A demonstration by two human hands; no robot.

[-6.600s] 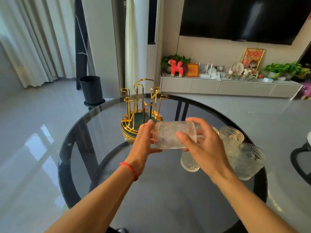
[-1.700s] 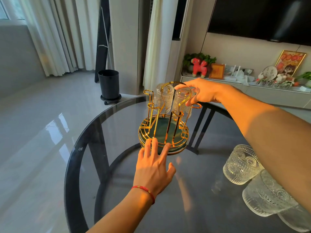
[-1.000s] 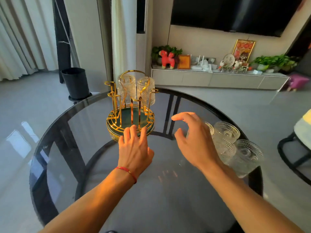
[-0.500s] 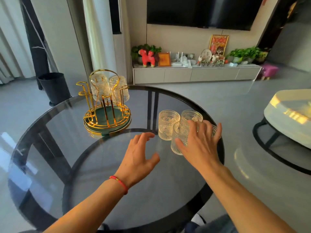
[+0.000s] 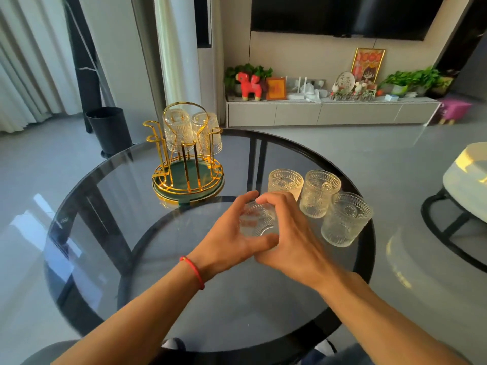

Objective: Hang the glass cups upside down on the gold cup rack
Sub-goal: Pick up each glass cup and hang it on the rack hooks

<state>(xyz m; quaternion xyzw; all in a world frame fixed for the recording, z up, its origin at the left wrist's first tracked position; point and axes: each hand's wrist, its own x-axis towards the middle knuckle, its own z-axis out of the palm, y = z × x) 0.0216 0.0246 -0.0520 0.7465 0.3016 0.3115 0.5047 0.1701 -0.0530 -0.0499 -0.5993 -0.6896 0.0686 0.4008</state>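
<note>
The gold cup rack (image 5: 187, 177) with a green base stands at the far left of the round glass table (image 5: 158, 259). Two glass cups hang upside down on its far pegs, one at left (image 5: 177, 129) and one at right (image 5: 209, 135). Both hands wrap one embossed glass cup (image 5: 257, 219) near the table's middle: my left hand (image 5: 226, 238) holds its left side, my right hand (image 5: 292, 241) its right side. Three more cups stand upright to the right, a far one (image 5: 285, 182), a middle one (image 5: 319, 193) and a near one (image 5: 345, 218).
The table's right edge runs just past the nearest upright cup. A black bin (image 5: 109, 130) stands on the floor beyond the rack. A low white cabinet (image 5: 329, 113) with ornaments lines the far wall. A pale round table (image 5: 466, 180) sits at the right.
Both hands have closed around one cup from the group on the right. The rack with two hanging cups has not moved; the view has shifted slightly.
</note>
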